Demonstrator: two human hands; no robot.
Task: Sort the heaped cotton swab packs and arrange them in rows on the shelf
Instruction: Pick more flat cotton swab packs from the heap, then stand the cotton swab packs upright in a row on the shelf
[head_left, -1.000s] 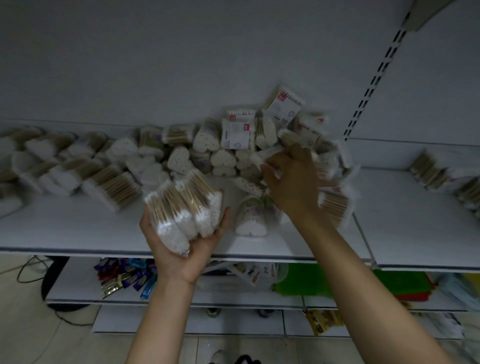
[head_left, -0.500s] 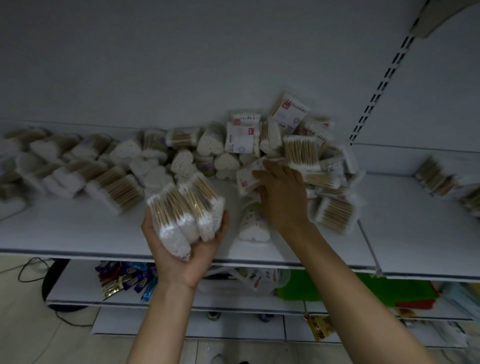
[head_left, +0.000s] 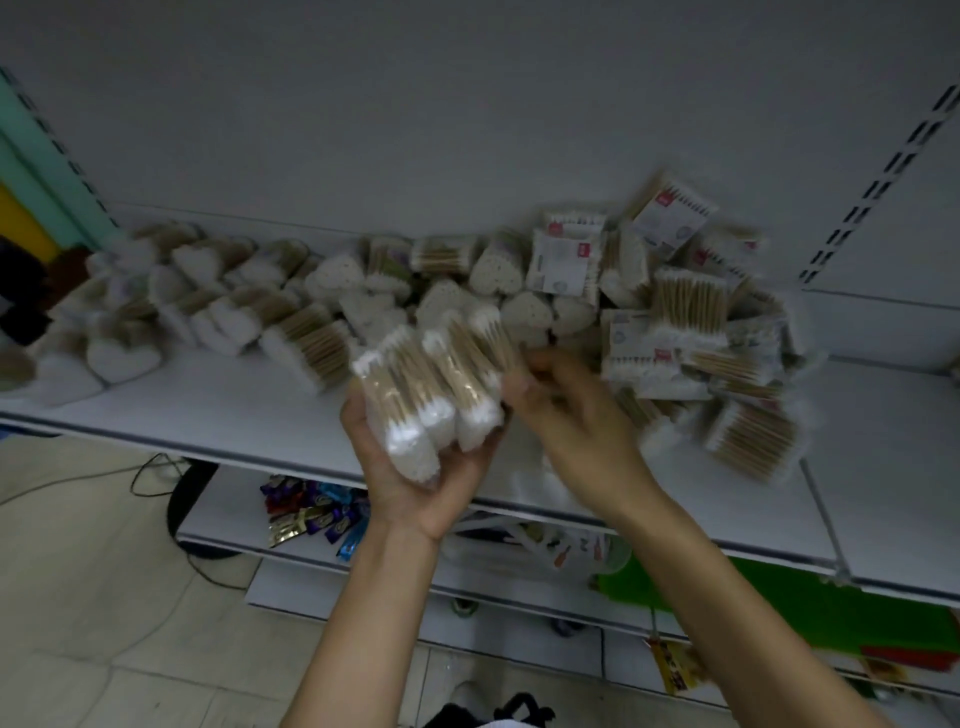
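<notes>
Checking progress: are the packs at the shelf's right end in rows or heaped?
Heaped: the packs lie tilted and overlapping on the shelf, facing different ways.

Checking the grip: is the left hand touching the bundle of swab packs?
Touching. The head view shows the left hand cupping the bundle of swab packs from below.

Right hand (head_left: 566, 410) was motion-blurred where it met the held packs (head_left: 431, 384), grip unreadable. Left hand (head_left: 415, 483) had its palm hidden under those packs. Heap (head_left: 685, 312) labels were too blurred to read. Left-end packs (head_left: 119, 312) were smeared. Shelf (head_left: 208, 410) ran off the right edge.
</notes>
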